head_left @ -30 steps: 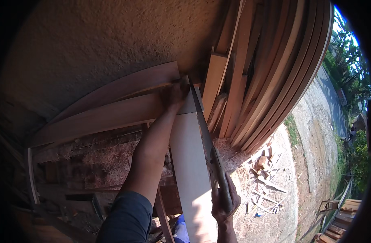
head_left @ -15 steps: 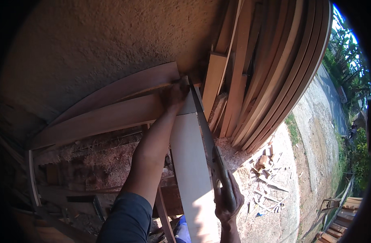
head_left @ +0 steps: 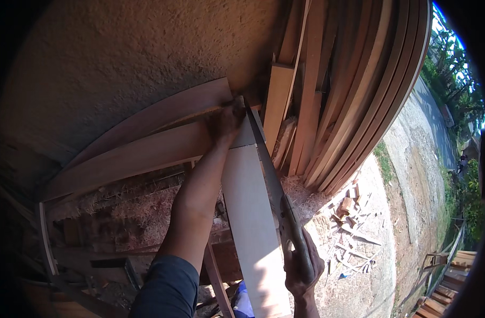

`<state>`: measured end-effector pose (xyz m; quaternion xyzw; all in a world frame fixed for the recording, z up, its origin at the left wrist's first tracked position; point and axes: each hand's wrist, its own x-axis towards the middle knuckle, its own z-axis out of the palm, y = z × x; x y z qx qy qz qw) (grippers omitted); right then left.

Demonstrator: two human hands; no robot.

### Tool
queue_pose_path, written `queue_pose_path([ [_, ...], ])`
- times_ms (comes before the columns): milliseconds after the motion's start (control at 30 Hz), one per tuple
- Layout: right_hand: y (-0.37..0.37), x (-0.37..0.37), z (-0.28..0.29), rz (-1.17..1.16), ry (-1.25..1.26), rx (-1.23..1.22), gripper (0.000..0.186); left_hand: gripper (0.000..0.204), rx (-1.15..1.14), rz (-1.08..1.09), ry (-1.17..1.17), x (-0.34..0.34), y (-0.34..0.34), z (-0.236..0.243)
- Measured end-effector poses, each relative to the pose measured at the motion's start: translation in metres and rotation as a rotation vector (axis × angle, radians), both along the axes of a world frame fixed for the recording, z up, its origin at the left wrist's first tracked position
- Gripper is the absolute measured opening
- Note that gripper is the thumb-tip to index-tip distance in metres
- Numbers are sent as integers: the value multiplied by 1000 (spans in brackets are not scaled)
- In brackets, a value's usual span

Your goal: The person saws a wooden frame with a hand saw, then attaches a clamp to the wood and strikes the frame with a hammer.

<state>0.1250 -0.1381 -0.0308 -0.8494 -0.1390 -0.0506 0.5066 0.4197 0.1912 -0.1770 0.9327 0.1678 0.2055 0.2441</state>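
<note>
My right hand (head_left: 304, 267) is wrapped round the handle of a handsaw (head_left: 274, 177), low right of the middle. Its long blade slants up and away, along the right side of a pale board, with the tip end near my left hand. The pale wooden board (head_left: 251, 196) runs from the near edge toward the wall, partly sunlit at its near end. A dark crosswise line shows near its far end. There, in shadow, my left hand (head_left: 229, 122) is closed on the board's far end; its fingers are partly hidden in the dark.
Long planks (head_left: 353, 95) lean upright at the far right, beside a rough brown wall (head_left: 147, 53). Curved-looking boards (head_left: 131, 151) lie on the left by the wall. Shavings (head_left: 147, 220) and wood offcuts (head_left: 353, 222) litter the ground. A path and greenery lie at right.
The saw and my right hand have moved slightly nearer to me. My left hand keeps its place on the board; the whole view has shifted a little.
</note>
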Motion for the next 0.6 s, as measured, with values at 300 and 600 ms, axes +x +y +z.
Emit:
queue_pose_path([
  [300, 57, 104, -6, 26, -221, 1, 47, 47, -105, -71, -83, -49, -22, 37],
  [600, 62, 106, 3, 6, -252, 0, 41, 45, -209, 154, 137, -214, -114, -21],
])
